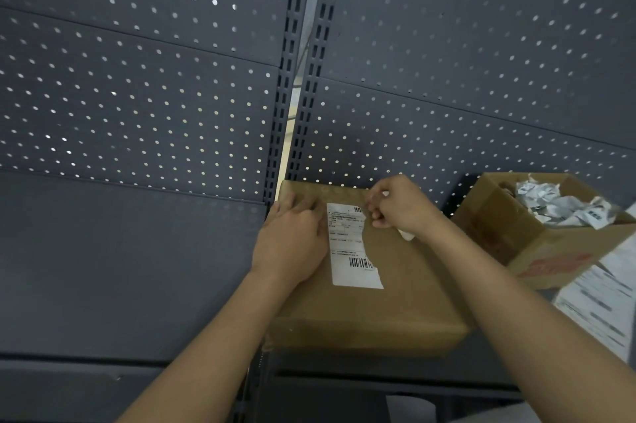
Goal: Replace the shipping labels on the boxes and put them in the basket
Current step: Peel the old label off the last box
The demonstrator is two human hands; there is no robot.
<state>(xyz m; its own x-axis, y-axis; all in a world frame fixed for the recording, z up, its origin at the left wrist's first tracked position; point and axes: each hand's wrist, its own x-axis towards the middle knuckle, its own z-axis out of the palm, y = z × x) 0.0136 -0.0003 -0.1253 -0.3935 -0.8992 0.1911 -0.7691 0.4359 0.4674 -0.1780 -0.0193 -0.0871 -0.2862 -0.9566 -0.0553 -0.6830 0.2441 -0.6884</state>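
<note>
Dark grey perforated metal back panel [137, 95] of a shelving unit, above a plain grey metal shelf [120, 267]. On the shelf lies a closed brown cardboard box [406, 285], its far edge against the panel. To its right stands a smaller open brown cardboard box [516, 233] filled with crumpled white paper scraps [557, 205], and at the right edge a stack of white printed sheets [599, 305]. A white rectangular shipping label [351, 250] with barcodes is stuck on the closed box's top, its lower right edge torn. The left hand [292, 243] rests flat on the box, fingers [303, 205] extended, just left of the label. The right hand [399, 205] has its fingers [377, 216] curled, pinching the label's upper right corner; a small white scrap [406, 235] shows beneath its palm.
</note>
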